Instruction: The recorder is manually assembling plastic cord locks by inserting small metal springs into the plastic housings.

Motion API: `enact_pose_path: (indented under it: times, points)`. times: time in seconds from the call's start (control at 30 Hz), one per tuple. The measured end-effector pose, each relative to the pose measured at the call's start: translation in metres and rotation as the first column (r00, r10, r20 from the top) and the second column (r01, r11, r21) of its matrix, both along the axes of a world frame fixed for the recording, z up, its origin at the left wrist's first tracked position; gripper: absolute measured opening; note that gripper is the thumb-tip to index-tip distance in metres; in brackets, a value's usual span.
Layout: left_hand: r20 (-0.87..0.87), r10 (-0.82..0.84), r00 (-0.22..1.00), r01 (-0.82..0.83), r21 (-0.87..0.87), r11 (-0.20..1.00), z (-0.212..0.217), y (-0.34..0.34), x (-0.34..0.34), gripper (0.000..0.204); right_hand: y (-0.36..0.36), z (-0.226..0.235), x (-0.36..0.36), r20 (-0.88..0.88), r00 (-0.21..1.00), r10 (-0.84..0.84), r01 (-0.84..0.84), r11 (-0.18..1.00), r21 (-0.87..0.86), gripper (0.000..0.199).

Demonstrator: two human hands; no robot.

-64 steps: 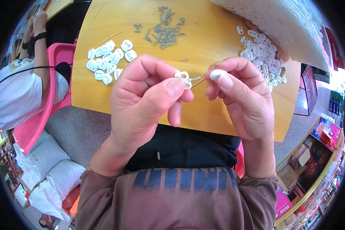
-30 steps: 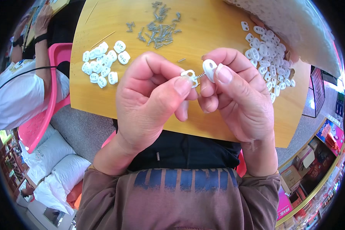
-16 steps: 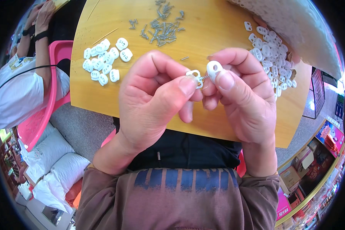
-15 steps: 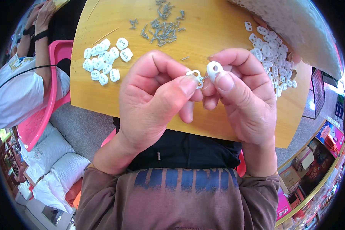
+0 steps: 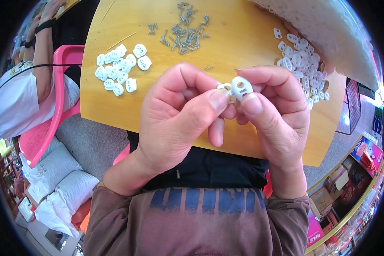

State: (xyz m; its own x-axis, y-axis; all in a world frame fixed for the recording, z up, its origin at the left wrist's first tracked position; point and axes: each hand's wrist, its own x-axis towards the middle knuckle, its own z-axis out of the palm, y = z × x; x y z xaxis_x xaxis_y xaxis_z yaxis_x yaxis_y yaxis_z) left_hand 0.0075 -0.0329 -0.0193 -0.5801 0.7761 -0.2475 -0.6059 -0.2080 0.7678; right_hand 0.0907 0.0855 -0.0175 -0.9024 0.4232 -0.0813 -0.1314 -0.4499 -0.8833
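Note:
My left hand (image 5: pixel 177 117) pinches a small white plastic cord-lock piece (image 5: pixel 221 86) between thumb and fingers. Against it, my right hand (image 5: pixel 279 113) grips a rounded white cord-lock shell (image 5: pixel 235 88) with a hole through it. Coils of what looks like a small metal spring (image 5: pixel 243 91) show in the shell's lower opening. My fingertips hide where the two pieces meet. Just beyond my hands, a single loose spring (image 5: pixel 209 68) lies on the wooden table (image 5: pixel 239 38).
A heap of springs (image 5: pixel 187 39) lies at the table's far middle. White cord locks (image 5: pixel 123 65) are grouped at left, and many white pieces (image 5: pixel 311 72) spill from a white bag (image 5: pixel 328 34) at right. Another person (image 5: pixel 38 81) sits at left by a pink chair (image 5: pixel 57 106).
The two white pieces have come together, and the spring that stretched between them now shows inside the shell's opening. The shell has tilted, and both hands sit slightly lower in view.

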Motion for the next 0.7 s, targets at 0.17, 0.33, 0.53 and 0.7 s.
enact_pose_path:
  times: [0.17, 0.33, 0.53, 0.7]
  points:
    - [0.003, 0.012, 1.0, -0.012, 0.017, 1.0, 0.0015, -0.0025, 0.0009, 0.007, -0.0018, 0.0006, 0.0009, -0.046, 0.999, 0.01, -0.009, 1.0, 0.017, 0.027]
    - [0.033, 0.027, 0.999, -0.027, -0.009, 1.0, 0.0031, -0.0039, 0.0038, 0.007, -0.0025, 0.0018, 0.0024, -0.021, 1.0, 0.017, -0.015, 0.996, 0.091, 0.028]
    - [0.022, 0.014, 1.0, -0.015, 0.02, 1.0, 0.0018, -0.004, 0.0033, 0.006, -0.0019, 0.0017, 0.0016, 0.027, 1.0, 0.012, -0.012, 1.0, 0.015, 0.027]
    - [-0.031, 0.063, 0.998, -0.064, -0.036, 0.997, 0.0049, -0.0007, 0.0081, 0.007, -0.0009, 0.0054, 0.0012, 0.078, 0.996, 0.032, -0.028, 0.998, -0.055, 0.028]
